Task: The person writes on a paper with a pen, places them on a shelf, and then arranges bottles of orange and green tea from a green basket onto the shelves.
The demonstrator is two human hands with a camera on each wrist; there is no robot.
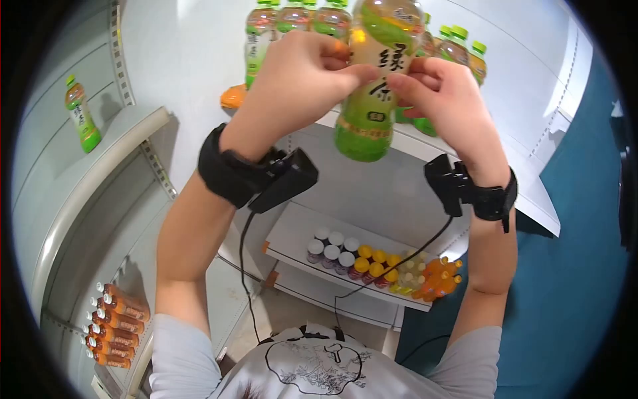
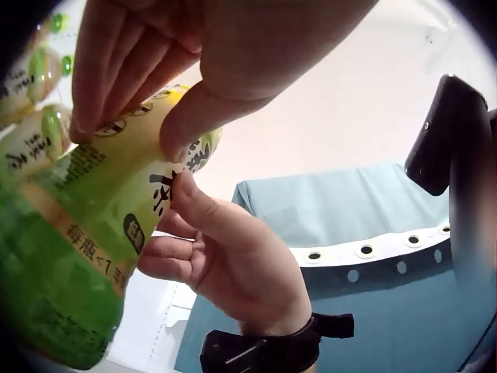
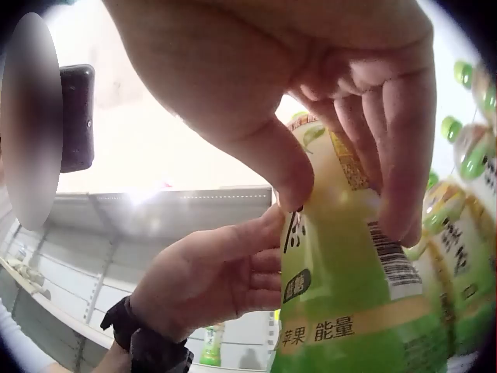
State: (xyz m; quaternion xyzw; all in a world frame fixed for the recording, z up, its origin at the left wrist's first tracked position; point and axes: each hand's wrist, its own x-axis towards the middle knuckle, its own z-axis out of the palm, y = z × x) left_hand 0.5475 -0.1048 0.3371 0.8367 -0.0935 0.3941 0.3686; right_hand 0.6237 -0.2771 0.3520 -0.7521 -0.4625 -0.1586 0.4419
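A large green-labelled tea bottle (image 1: 369,120) is held up near the top centre of the head view, its label facing the camera. My left hand (image 1: 299,86) grips its left side with thumb on the front and fingers behind; my right hand (image 1: 448,100) grips the right side the same way. In the left wrist view the bottle (image 2: 70,256) tilts, with the left hand (image 2: 210,54) above it and the right hand (image 2: 241,268) below. The right wrist view shows the bottle (image 3: 342,295) between the right hand (image 3: 295,78) and left hand (image 3: 210,280).
More green tea bottles (image 1: 260,40) stand in rows on the shelf behind. A single green bottle (image 1: 82,116) is on the left shelf, with orange-brown bottles (image 1: 116,326) lower down. White-capped bottles (image 1: 331,253), yellow-capped ones (image 1: 376,266) and orange bottles (image 1: 438,279) line a low shelf.
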